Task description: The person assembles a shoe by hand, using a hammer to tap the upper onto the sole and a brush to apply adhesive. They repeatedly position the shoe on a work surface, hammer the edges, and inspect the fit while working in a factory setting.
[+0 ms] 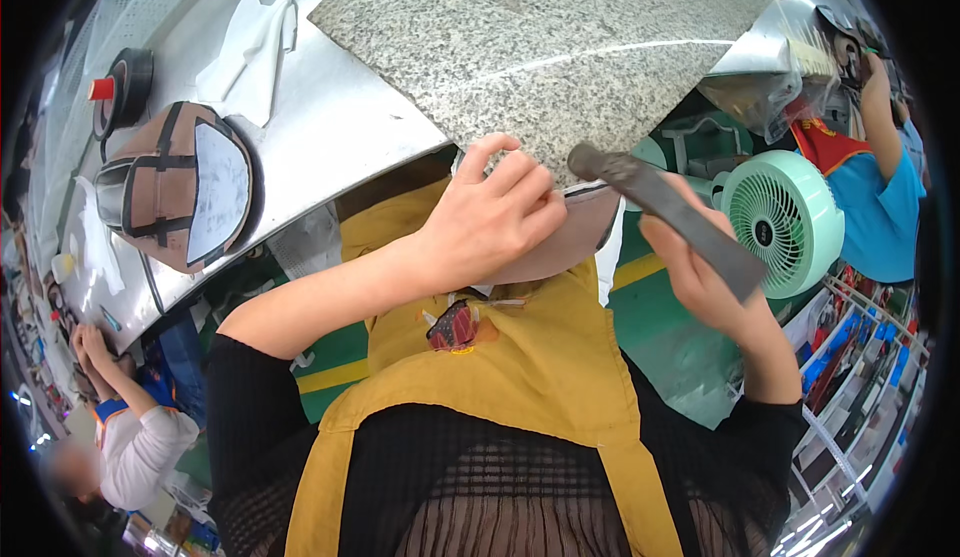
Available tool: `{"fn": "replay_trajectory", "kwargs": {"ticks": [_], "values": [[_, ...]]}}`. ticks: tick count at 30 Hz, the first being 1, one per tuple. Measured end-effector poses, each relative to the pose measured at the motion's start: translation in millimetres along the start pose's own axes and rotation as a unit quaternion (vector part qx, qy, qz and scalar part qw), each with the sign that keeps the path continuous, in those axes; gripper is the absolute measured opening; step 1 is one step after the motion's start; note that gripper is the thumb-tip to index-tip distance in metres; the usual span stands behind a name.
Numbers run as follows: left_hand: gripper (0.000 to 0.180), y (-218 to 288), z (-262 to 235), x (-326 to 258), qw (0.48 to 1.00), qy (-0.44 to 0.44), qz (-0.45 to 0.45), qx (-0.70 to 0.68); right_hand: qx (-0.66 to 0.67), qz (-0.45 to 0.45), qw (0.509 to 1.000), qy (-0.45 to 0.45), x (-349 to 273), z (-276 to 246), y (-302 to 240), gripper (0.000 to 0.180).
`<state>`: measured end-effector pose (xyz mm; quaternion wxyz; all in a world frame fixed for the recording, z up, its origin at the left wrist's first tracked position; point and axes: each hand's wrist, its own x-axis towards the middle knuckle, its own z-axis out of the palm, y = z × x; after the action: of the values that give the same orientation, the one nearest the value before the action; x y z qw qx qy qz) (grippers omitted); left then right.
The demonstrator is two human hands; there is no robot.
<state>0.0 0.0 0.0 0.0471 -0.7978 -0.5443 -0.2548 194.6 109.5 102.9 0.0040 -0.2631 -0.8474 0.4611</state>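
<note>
My right hand point(690, 257) is wrapped round a hammer; its dark steel head point(665, 202) hangs slantwise by the near edge of a speckled granite slab point(560, 47). The hammer's round face is close to the fingers of my left hand point(500, 202). Those fingers curl over a brown piece with a curved edge point(575, 237), which lies against the slab's near edge, above my yellow apron point(500, 357). My left hand and arm cover much of this piece, so its full shape is hidden.
At left on the metal table point(350, 127) lie a brown item with black straps point(150, 192), a white cloth point(250, 57) and a black roll point(130, 87). A pale green fan point(785, 222) stands at right. Co-workers sit at both sides.
</note>
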Motion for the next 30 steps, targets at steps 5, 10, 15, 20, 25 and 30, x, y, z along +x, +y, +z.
{"fn": "replay_trajectory", "kwargs": {"ticks": [5, 10, 15, 20, 25, 30], "values": [[0.021, 9, -2, -4, 0.989, -0.015, -0.102, -0.102, -0.090, 0.005, 0.994, -0.054, -6, 15, 3, 0.038], [0.017, -1, 0, -5, 0.992, -0.002, -0.083, -0.095, -0.009, 0.001, 1.000, -0.015, -5, 15, 15, 0.042], [0.016, 5, -3, -6, 1.000, 0.008, -0.020, -0.005, -0.059, -0.053, 0.997, 0.012, -2, 12, 3, 0.038], [0.016, 3, -1, -6, 1.000, 0.018, -0.009, -0.003, -0.047, -0.033, 0.998, -0.025, 1, 12, 6, 0.040], [0.017, 6, -3, -9, 0.999, 0.001, -0.030, -0.012, -0.071, -0.062, 0.995, 0.025, -4, 21, 2, 0.042], [0.019, -4, -7, -6, 0.983, -0.029, -0.113, -0.143, -0.040, 0.037, 0.998, -0.034, -3, 25, 3, 0.036]]}}
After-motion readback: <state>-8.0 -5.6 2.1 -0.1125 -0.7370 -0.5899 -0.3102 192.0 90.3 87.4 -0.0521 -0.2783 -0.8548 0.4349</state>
